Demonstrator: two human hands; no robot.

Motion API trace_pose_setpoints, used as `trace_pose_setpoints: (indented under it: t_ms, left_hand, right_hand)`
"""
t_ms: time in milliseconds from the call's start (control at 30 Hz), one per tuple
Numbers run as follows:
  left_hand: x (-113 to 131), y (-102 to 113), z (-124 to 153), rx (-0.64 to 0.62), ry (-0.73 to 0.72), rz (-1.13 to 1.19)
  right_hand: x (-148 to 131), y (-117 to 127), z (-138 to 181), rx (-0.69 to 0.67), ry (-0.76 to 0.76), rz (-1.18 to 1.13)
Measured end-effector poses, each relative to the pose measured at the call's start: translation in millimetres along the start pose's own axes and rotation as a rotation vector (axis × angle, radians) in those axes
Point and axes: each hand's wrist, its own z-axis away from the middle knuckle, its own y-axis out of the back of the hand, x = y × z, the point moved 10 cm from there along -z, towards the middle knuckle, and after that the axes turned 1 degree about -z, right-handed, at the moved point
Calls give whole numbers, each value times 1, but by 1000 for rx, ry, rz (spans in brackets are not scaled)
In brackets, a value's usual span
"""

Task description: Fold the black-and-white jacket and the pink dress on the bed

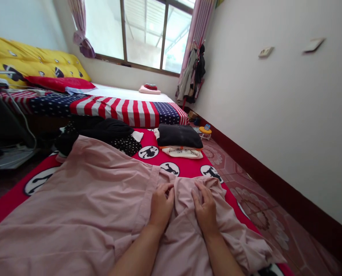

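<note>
1. Our left hand and right hand rest slightly apart on the pink shirt, fingers curled; we cannot tell whether either pinches the cloth.
2. The shirt lies across the near part of the red bedspread, its broad left side spread with shallow wrinkles, its right side bunched beneath and beyond our right hand.
3. What looks done: at the far right of the bedspread sits a folded stack, a dark garment on top, with orange and cream cloth showing below.
4. What looks undone: the shirt has no finished fold that we can see, so we judge the work on it to be at an early stage.
5. At the far left, black clothes and a black polka-dot garment lie in a loose heap, apparently not yet put in order, partly behind the shirt's far edge.
</note>
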Motion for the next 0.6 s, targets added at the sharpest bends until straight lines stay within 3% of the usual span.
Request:
trace_pose_setpoints:
  t_ms: [167,300,367,600]
  left_hand:
    - [43,-10,15,-49,-242,-219]
    - [52,-15,19,-74,-328,-257]
    - [46,-18,17,-106,-293,-202]
    - [5,-25,6,-151,44,-61]
  right_hand:
    - [-11,-5,2,-56,83,84]
    - [-11,-7,3,-74,97,96]
    - [-12,-7,4,-77,99,99]
    - [-15,-11,3,-118,103,113]
